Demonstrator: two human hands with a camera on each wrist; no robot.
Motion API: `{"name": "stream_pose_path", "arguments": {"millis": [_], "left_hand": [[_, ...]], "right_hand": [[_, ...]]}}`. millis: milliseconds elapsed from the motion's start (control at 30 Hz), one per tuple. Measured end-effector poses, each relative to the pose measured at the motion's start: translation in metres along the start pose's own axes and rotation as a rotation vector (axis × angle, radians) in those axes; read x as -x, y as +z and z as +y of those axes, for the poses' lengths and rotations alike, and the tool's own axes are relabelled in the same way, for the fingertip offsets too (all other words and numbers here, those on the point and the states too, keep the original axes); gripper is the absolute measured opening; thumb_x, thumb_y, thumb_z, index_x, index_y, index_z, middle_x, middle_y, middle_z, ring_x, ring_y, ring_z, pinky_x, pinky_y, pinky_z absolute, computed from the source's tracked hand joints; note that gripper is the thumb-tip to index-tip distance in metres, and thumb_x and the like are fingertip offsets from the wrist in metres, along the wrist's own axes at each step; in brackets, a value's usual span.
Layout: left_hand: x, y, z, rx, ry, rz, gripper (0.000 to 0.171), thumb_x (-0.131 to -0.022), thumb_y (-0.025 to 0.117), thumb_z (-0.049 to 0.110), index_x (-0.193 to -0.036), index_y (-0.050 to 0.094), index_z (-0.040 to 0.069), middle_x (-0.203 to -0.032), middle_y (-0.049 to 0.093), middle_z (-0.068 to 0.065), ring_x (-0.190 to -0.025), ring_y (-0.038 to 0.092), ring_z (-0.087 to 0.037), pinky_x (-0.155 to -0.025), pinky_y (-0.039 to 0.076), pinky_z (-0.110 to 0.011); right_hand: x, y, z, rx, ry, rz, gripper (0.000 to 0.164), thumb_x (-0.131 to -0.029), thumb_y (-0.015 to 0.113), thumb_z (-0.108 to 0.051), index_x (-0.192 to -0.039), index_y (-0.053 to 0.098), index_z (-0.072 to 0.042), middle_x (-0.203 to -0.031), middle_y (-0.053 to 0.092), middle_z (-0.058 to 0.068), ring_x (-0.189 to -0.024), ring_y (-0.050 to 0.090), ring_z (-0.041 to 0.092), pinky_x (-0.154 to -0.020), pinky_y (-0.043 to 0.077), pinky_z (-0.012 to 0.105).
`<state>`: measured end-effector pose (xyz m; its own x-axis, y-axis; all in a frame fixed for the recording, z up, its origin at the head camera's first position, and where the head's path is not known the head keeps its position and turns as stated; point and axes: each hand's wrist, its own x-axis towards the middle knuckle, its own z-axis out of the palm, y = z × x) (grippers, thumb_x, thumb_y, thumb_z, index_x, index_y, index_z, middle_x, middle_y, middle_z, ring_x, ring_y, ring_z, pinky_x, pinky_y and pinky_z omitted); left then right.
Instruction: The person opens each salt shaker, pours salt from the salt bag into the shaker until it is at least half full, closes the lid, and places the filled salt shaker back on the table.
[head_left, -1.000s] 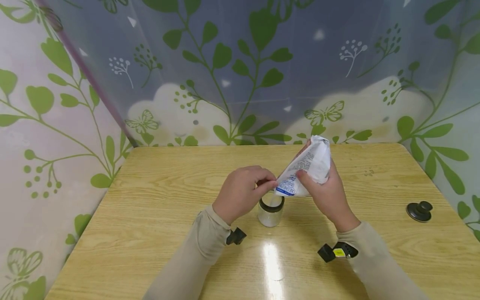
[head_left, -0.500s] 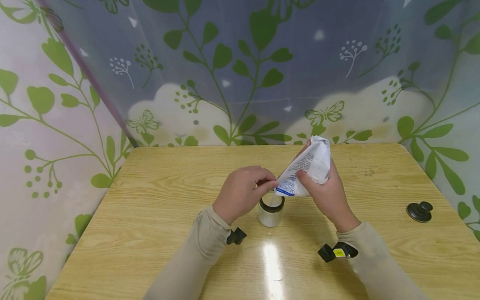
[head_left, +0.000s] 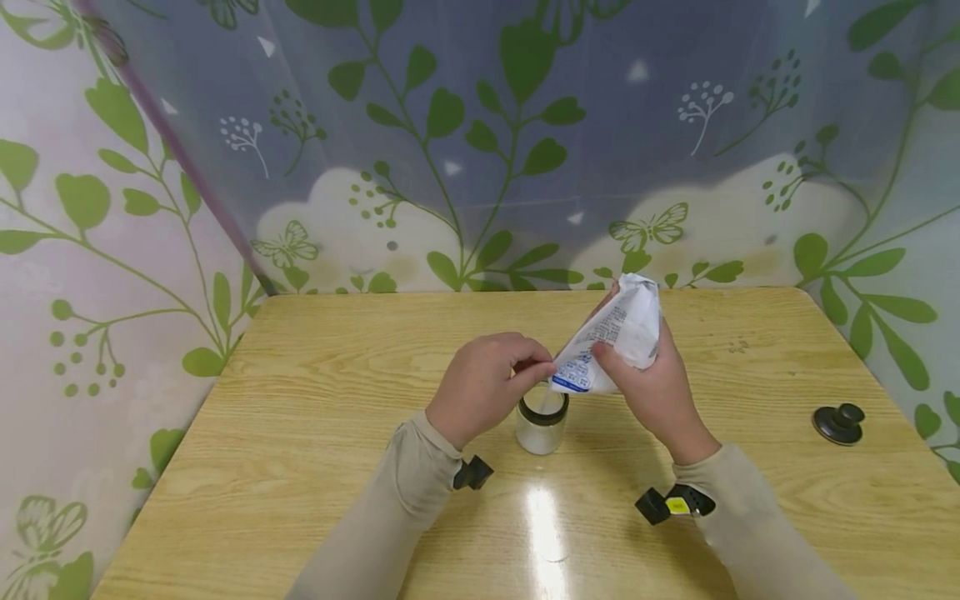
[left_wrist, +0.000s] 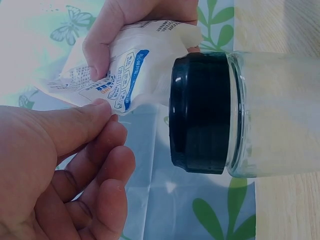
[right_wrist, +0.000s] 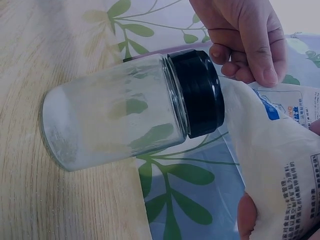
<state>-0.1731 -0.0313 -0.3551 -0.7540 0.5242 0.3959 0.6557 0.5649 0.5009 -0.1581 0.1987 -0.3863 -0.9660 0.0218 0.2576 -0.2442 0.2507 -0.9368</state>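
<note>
A white plastic bag [head_left: 637, 321] with blue and black print is held tilted, its lower corner over a glass jar [head_left: 540, 437]. My right hand [head_left: 662, 404] grips the bag's body, thumb across the printed side. My left hand [head_left: 487, 385] pinches the bag's corner between thumb and forefinger, its other fingers loosely curled in the left wrist view. The jar stands upright on the table, with a black collar [left_wrist: 200, 115] round its open mouth. White, grainy stuff [right_wrist: 62, 132] lies at the jar's bottom. A thin pale streak shows between the bag's corner and the jar's mouth.
A black lid [head_left: 838, 423] with a round knob lies at the table's right side. The wooden table [head_left: 300, 367] ends at a leaf-patterned cloth backdrop [head_left: 480, 167], with similar panels at left and right. Each wrist wears a black camera mount.
</note>
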Motion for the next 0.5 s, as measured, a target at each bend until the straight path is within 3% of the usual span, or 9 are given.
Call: {"name": "stream_pose_path", "arguments": {"millis": [500], "left_hand": [[0.0003, -0.0003, -0.0008, 0.004, -0.003, 0.000, 0.011, -0.099, 0.072, 0.028, -0.096, 0.078, 0.019, -0.087, 0.070, 0.010, -0.071, 0.057, -0.004, -0.064, 0.048, -0.024]], "right_hand": [[0.0000, -0.0005, 0.0032, 0.029, -0.028, 0.003, 0.065, -0.101, 0.068, -0.018, -0.155, 0.032, -0.009, -0.127, 0.058, 0.016, -0.106, 0.064, 0.012, -0.079, 0.059, 0.025]]}}
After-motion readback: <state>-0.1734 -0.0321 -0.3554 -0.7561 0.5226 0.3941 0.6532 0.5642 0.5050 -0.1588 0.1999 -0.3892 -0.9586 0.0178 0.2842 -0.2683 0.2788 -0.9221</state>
